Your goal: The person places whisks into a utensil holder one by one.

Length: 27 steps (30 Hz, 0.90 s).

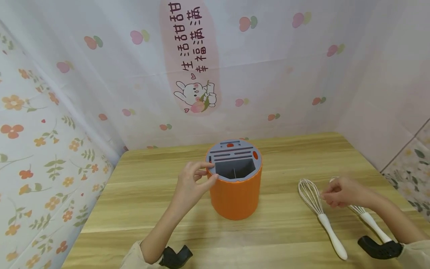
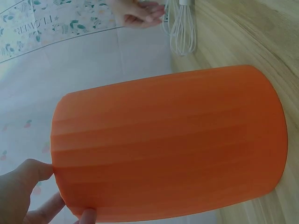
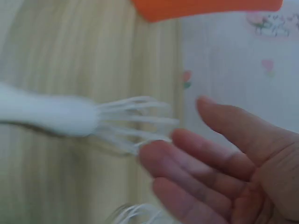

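Observation:
An orange round utensil holder (image 1: 235, 200) with a grey slotted top stands upright on the wooden table. At the left of its rim my left hand (image 1: 188, 183) grips the edge with fingers and thumb; the left wrist view also has these fingers (image 2: 29, 179) at the top end of the holder. Two white whisks lie to the right, a nearer-to-middle whisk (image 1: 332, 235) and a right whisk (image 1: 373, 226) partly hidden by my right hand (image 1: 346, 192). That hand hovers near their wire loops, fingers loosely bent and holding nothing in the right wrist view.
The wooden table (image 1: 151, 201) reaches back to a printed curtain (image 1: 134, 93). A flowered cloth (image 1: 43, 179) hangs along the left side, with another patterned panel (image 1: 416, 160) on the right. The holder stands near the table's middle, left of the whisks.

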Each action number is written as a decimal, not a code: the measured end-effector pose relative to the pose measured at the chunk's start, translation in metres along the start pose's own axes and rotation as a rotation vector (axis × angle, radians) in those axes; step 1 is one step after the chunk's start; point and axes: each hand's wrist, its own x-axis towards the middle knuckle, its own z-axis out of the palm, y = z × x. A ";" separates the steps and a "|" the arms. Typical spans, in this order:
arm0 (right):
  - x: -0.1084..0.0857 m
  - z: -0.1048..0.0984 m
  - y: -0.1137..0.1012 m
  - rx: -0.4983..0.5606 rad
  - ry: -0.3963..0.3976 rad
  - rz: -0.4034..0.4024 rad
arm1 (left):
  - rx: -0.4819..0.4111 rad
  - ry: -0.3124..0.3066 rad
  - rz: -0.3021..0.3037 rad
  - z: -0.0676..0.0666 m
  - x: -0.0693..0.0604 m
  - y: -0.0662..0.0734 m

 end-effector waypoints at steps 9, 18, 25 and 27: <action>-0.013 0.018 0.029 0.155 -0.206 -0.007 | 0.012 0.007 -0.002 -0.001 0.000 0.000; -0.014 0.031 0.040 0.129 -0.180 0.029 | -0.001 0.006 -0.018 0.000 0.000 0.000; -0.012 0.034 0.048 0.178 -0.201 0.013 | -0.011 0.001 -0.017 0.000 0.000 -0.001; -0.011 0.034 0.048 0.160 -0.182 0.028 | -0.015 -0.002 -0.024 -0.001 0.000 0.003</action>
